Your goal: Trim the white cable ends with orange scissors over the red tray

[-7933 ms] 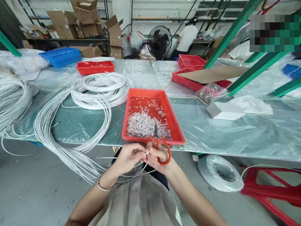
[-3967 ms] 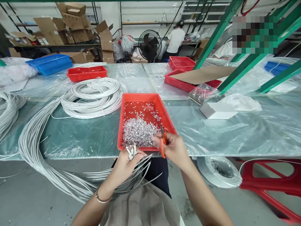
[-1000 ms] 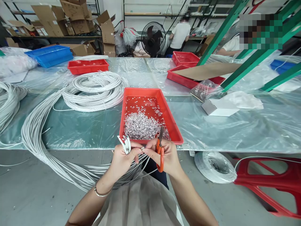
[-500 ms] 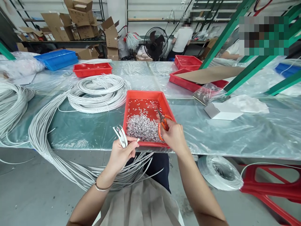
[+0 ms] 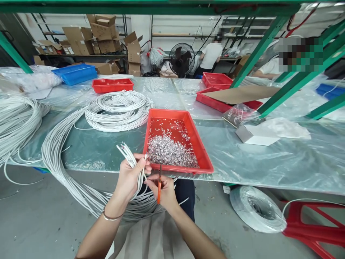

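Observation:
My left hand (image 5: 132, 175) is closed around a bunch of white cables (image 5: 125, 151), their cut ends pointing up and away. One cable end stands apart between its thumb and fingers. Just right of it, my right hand (image 5: 165, 191) holds orange-handled scissors (image 5: 159, 190) with the blades upward, while its thumb and finger meet at a cable below the left hand. Beyond both hands is a red tray (image 5: 206, 165) holding a heap of small, shiny, silvery scraps (image 5: 171, 151). The cable bundle (image 5: 78, 185) runs across my lap and up onto the table.
Coiled white cables (image 5: 118, 111) lie on the plastic-covered table (image 5: 256, 165), left of the tray. Red trays (image 5: 217, 81) and an open white box (image 5: 256, 135) are on the right. Green posts (image 5: 260, 54) rise from the table. A wrapped coil (image 5: 256, 208) sits near a red stool (image 5: 309, 223). Two people are beyond.
My right hand, with the scissors, has moved from over the tray down and left to the cables. My left hand has shifted slightly left. The camera view has tilted up.

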`<state>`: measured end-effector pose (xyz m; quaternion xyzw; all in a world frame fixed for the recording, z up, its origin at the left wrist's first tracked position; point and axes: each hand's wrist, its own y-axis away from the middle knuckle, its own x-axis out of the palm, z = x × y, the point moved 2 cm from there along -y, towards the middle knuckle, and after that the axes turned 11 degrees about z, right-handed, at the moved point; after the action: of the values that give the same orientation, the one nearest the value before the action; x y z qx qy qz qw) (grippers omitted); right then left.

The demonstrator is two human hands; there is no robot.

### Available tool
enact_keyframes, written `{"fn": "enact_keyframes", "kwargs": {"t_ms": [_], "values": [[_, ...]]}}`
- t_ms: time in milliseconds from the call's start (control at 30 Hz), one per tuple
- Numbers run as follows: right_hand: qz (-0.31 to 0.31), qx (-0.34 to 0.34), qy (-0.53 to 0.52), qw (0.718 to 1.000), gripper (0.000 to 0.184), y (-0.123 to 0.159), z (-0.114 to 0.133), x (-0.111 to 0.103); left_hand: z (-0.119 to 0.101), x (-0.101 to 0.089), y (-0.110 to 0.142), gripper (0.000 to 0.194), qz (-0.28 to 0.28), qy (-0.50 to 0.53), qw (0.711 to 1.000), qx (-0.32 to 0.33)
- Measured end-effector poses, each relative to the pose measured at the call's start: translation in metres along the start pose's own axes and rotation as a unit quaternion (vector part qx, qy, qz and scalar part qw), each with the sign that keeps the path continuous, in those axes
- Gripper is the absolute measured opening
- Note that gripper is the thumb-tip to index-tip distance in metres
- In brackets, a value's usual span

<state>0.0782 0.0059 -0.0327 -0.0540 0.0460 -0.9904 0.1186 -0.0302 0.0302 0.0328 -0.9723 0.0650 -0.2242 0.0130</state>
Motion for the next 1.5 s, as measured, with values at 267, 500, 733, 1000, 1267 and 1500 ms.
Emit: {"fn": "enact_keyframes", "kwargs": {"t_ms": [267,500,733,1000,1267,1500], "values": [[-0.018,-0.018,-0.047,0.999,0.033,-0.013,0.011,-0.015,-0.019,-0.001,0.042,0.016,0.128,-0.132,0.98,0.072],[0.04,-0.019,-0.022,0.999,0.022,0.002,0.024,-0.021,0.002,0.002,0.019,0.016,0.07,-0.211,0.973,0.061],[0.112,-0.026,0.246,0.962,0.018,0.03,0.064,-0.078,0.006,0.004,0.018,0.017,0.108,-0.187,0.976,0.012],[0.244,0.046,0.462,0.851,0.028,0.043,0.095,-0.079,0.021,0.013,0.018,0.013,0.134,-0.274,0.952,-0.013],[0.259,0.083,0.469,0.84,0.032,0.044,0.098,-0.084,0.027,0.009,0.014,0.01,0.133,-0.315,0.94,0.003],[0.272,0.075,0.481,0.83,0.02,0.039,0.097,-0.084,0.028,0.01,0.012,0.01,0.131,-0.356,0.925,0.012]]}}
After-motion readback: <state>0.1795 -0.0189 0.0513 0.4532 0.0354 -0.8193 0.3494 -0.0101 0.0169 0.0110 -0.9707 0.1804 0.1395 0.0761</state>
